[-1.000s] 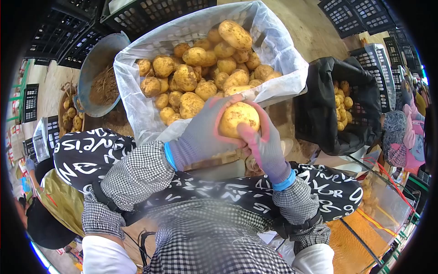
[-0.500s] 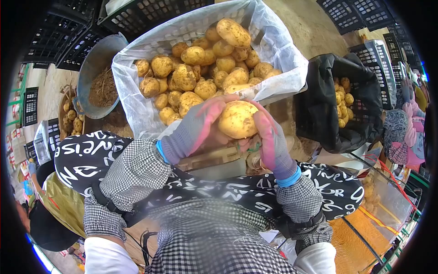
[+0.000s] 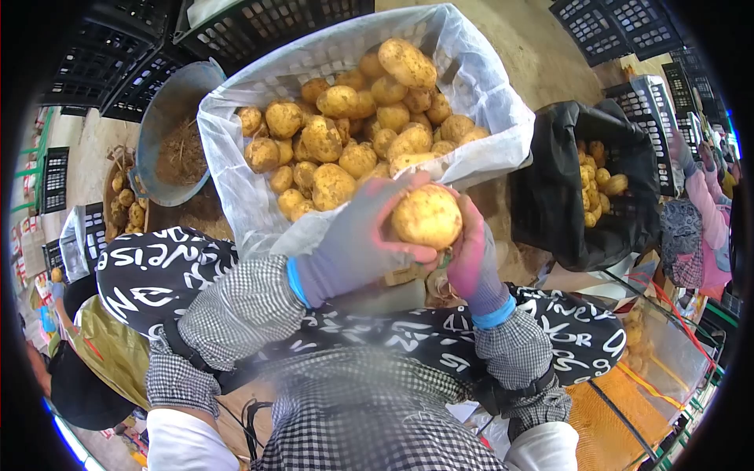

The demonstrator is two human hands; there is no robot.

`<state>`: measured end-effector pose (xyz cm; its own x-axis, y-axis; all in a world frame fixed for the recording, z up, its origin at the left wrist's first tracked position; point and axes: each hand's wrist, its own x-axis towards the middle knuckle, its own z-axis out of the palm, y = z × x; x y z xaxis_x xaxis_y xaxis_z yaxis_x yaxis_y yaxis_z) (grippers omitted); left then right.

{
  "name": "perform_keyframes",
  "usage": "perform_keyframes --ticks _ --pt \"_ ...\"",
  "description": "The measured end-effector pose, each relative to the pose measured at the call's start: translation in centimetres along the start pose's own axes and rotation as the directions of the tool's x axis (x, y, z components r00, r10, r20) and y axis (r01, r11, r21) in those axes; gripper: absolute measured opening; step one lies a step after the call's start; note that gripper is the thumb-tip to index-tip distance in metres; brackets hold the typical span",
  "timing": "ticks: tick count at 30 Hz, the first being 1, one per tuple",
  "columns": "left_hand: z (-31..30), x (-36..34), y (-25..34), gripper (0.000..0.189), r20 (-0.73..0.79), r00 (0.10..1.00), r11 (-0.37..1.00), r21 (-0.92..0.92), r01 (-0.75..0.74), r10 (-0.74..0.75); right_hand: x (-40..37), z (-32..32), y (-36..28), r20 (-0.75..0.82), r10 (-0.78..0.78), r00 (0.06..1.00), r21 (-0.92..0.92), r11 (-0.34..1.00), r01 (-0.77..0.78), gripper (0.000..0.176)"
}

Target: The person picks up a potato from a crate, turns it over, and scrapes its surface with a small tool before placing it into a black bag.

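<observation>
A round, yellowish potato [image 3: 426, 217] with some soil on its skin is held between both my hands, just over the near edge of the lined crate. My left hand [image 3: 367, 231], in a grey and pink glove, wraps it from the left, thumb below and fingers behind. On the other side, my right hand [image 3: 475, 259], gloved alike, presses its fingers to the potato's right edge. Behind them, a crate lined with white cloth [image 3: 228, 149] holds a heap of soil-smeared potatoes [image 3: 334, 188].
At right stands a crate lined with black plastic [image 3: 542, 184], with potatoes inside. A blue-grey bucket [image 3: 149, 133] of soil and roots is at left. Black crates [image 3: 275, 31] line the back. Other people [image 3: 86, 385] are at far left and right.
The potato has turned and shifted slightly right and up in my hands. My left hand has moved right, its thumb now across the potato's underside.
</observation>
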<state>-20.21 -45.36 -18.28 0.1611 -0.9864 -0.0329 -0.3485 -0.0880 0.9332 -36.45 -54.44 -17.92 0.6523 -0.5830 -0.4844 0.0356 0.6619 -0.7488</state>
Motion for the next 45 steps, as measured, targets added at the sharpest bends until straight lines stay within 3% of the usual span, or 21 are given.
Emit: perform_keyframes --ticks 2,4,7,9,12,15,16,18,19,20,23,25,28,30,32,35,37,39,41,43,45 --pt "0.2 0.0 0.3 0.064 -0.009 0.999 0.993 -0.108 -0.053 0.052 -0.5 0.1 -0.5 0.091 0.04 0.995 0.143 0.988 -0.053 0.06" --pt "-0.7 1.1 -0.1 0.055 0.003 0.994 0.993 -0.047 -0.108 0.108 -0.3 -1.0 0.1 -0.035 0.111 0.993 0.251 0.963 -0.099 0.06" --pt "-2.8 4.7 -3.7 0.052 -0.112 0.994 0.954 0.299 0.03 0.004 0.2 -4.9 -2.9 -0.027 0.155 0.988 0.495 0.86 -0.121 0.061" --pt "-5.0 8.0 -10.2 0.06 -0.257 0.965 0.775 0.621 0.122 0.054 0.8 -9.2 -5.8 0.056 -0.048 0.997 0.767 0.642 -0.012 0.064" --pt "-6.7 12.9 -16.7 0.071 -0.261 0.965 0.536 0.817 0.213 0.016 0.1 -16.5 -8.7 -0.12 -0.202 0.972 0.862 0.464 0.202 0.064" --pt "-7.5 15.9 -17.2 0.077 -0.119 0.93 0.499 0.817 0.29 -0.347 -0.3 -18.2 -9.6 -0.272 -0.303 0.914 0.747 0.532 0.399 0.053" --pt "-8.0 16.2 -17.0 0.077 -0.079 0.949 0.548 0.8 0.242 -0.304 -0.1 -17.1 -9.8 -0.336 -0.343 0.877 0.649 0.59 0.48 0.05" --pt "-8.4 15.9 -15.2 0.075 -0.019 0.856 0.826 0.256 0.503 -0.516 -0.1 -12.3 -8.9 -0.361 -0.436 0.824 0.187 0.832 0.522 0.046" --pt "-8.8 16.0 -12.9 0.074 0.063 0.808 0.806 -0.06 0.589 -0.586 0.0 -9.1 -8.3 -0.355 -0.488 0.797 -0.068 0.864 0.499 0.044" --pt "-8.1 14.3 -9.4 0.073 0.119 0.868 0.767 -0.421 0.484 -0.482 -0.1 -6.9 -7.5 -0.274 -0.497 0.823 -0.224 0.866 0.448 0.046" --pt "-7.2 10.1 -4.2 0.076 0.303 0.887 0.662 -0.589 0.463 -0.35 0.5 -3.3 -4.4 -0.062 -0.323 0.944 -0.335 0.898 0.286 0.06" --pt "-6.1 7.1 -3.0 0.073 0.37 0.912 0.635 -0.666 0.392 -0.175 0.9 -2.2 -1.9 0.068 -0.399 0.914 -0.557 0.745 0.366 0.075" --pt "-4.3 3.5 -0.4 0.079 0.364 0.918 0.651 -0.66 0.375 -0.159 1.0 -0.7 0.4 0.191 -0.458 0.868 -0.543 0.688 0.482 0.091" --pt "-3.3 2.3 0.5 0.082 0.184 0.972 0.948 -0.253 0.193 -0.149 0.3 -0.5 0.2 0.239 -0.47 0.849 -0.751 0.465 0.469 0.094" --pt "-2.3 1.4 2.1 0.093 0.108 0.993 0.986 0.164 0.028 -0.047 -0.4 0.0 0.3 0.268 -0.477 0.837 -0.832 0.323 0.451 0.091" --pt "-1.7 0.9 1.9 0.095 0.092 0.987 0.989 0.076 0.124 -0.131 -0.9 0.8 0.5 0.289 -0.474 0.832 -0.832 0.306 0.463 0.083" --pt "-2.3 1.0 2.3 0.085 0.213 0.941 0.815 -0.474 0.334 -0.262 -0.9 1.0 0.3 0.277 -0.449 0.849 -0.828 0.337 0.448 0.082" --pt "-2.2 0.8 2.0 0.074 0.174 0.953 0.797 -0.523 0.304 -0.249 -0.6 0.8 0.5 0.292 -0.44 0.849 -0.808 0.362 0.465 0.087" --pt "-1.7 0.3 0.6 0.061 -0.019 0.998 0.996 -0.055 0.064 -0.065 0.0 0.8 0.9 0.29 -0.436 0.852 -0.752 0.448 0.484 0.089" --pt "-1.2 0.0 -0.4 0.063 -0.025 0.995 0.978 -0.184 0.095 -0.101 0.3 0.6 1.4 0.261 -0.421 0.869 -0.654 0.585 0.48 0.086" --pt "-1.3 -0.1 -0.7 0.065 0.032 0.982 0.907 -0.377 0.186 -0.188 0.0 0.5 1.9 0.147 -0.179 0.973 -0.555 0.799 0.232 0.083"
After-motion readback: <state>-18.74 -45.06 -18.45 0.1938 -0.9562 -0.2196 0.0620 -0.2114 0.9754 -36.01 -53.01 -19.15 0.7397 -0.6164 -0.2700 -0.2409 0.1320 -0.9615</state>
